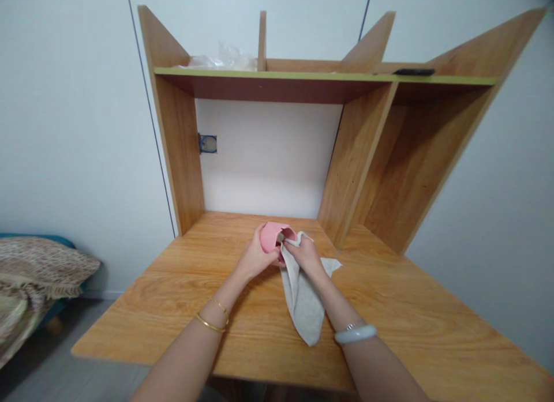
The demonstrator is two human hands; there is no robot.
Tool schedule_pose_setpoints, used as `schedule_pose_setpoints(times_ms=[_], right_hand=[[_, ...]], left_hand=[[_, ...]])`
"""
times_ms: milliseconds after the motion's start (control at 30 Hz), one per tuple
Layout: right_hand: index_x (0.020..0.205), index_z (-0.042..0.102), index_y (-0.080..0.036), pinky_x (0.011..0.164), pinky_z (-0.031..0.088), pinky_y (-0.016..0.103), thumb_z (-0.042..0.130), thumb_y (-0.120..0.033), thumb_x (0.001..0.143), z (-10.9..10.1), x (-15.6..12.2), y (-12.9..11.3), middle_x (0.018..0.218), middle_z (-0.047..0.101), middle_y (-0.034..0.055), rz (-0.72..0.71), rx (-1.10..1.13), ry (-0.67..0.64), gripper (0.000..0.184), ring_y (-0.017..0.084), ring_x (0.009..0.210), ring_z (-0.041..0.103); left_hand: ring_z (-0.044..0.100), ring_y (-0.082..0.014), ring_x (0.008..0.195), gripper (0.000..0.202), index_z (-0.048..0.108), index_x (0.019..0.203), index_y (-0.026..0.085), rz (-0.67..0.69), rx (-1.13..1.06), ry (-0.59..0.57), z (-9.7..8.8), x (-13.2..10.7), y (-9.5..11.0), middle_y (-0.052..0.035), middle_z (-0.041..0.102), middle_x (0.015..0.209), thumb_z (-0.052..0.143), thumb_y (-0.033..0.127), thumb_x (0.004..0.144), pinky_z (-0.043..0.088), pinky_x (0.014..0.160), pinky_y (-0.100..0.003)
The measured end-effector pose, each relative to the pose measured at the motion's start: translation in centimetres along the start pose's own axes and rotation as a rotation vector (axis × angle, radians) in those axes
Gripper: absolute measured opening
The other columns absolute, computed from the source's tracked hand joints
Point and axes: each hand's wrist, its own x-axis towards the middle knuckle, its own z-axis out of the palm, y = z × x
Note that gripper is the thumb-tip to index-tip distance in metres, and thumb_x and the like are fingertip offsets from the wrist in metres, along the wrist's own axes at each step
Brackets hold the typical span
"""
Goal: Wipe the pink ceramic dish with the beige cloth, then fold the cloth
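A pink cup-like container (pixel 271 235) is tilted over the wooden desk, its opening turned toward my right hand. My left hand (pixel 256 255) is wrapped around its left side, thumb near the rim. A light grey cloth (pixel 305 310) is gripped in my right hand (pixel 305 255), whose fingers reach to the container's opening with part of the cloth pushed inside. The rest of the cloth hangs down toward the desk. My right fingertips are partly hidden by the cloth and the rim.
The wooden desk (pixel 173 310) has a shelf unit (pixel 268 85) at its back. On the upper shelf lie clear plastic wrapping (pixel 225 59) and a flat black object (pixel 414 72). An open wall box (pixel 208 144) shows behind. At left is a couch with a patterned throw (pixel 38 269).
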Motion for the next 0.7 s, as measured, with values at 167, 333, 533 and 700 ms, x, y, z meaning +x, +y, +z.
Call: schedule_pose_setpoints(times_ms=[167,333,533,700], right_hand=[[0.065,0.059,-0.015,0.050,0.029,0.023,0.057,-0.037,0.072,-0.7,-0.3,-0.5,0.064,0.063,0.0077,-0.091,-0.271,0.020,0.023,0.017,0.059,0.055],[0.067,0.059,-0.016,0.052,0.031,0.024,0.054,-0.038,0.075,-0.7,-0.3,-0.3,0.067,0.064,0.0085,-0.125,-0.282,0.032,0.024,0.018,0.063,0.057],[0.068,0.059,-0.015,0.053,0.036,0.024,0.050,-0.035,0.076,-0.5,-0.1,0.4,0.067,0.065,0.0076,-0.054,-0.029,0.111,0.023,0.018,0.062,0.058],[0.077,0.063,-0.013,0.057,0.041,0.026,0.050,-0.031,0.073,0.1,0.3,1.3,0.072,0.067,0.0093,0.069,0.128,0.092,0.022,0.020,0.067,0.061]], left_hand=[[0.056,-0.0243,0.100,0.063,0.039,0.126,0.015,-0.048,0.183,-0.068,-0.7,0.0,0.1,-0.0115,0.059,0.110,0.060,0.026,0.067,0.042,0.089,-0.036],[0.055,-0.0251,0.103,0.063,0.040,0.127,0.017,-0.062,0.168,-0.070,-0.8,0.1,-0.4,-0.0112,0.059,0.113,0.060,0.034,0.070,0.040,0.092,-0.037],[0.053,-0.0226,0.108,0.081,0.017,0.138,0.016,-0.056,-0.105,-0.110,-0.4,0.2,-1.1,-0.0145,0.051,0.122,0.056,0.049,0.075,0.039,0.094,-0.036],[0.048,-0.0210,0.113,0.089,0.016,0.136,0.013,-0.006,-0.209,-0.122,0.5,0.2,-1.6,-0.0171,0.043,0.129,0.065,0.045,0.069,0.038,0.096,-0.033]])
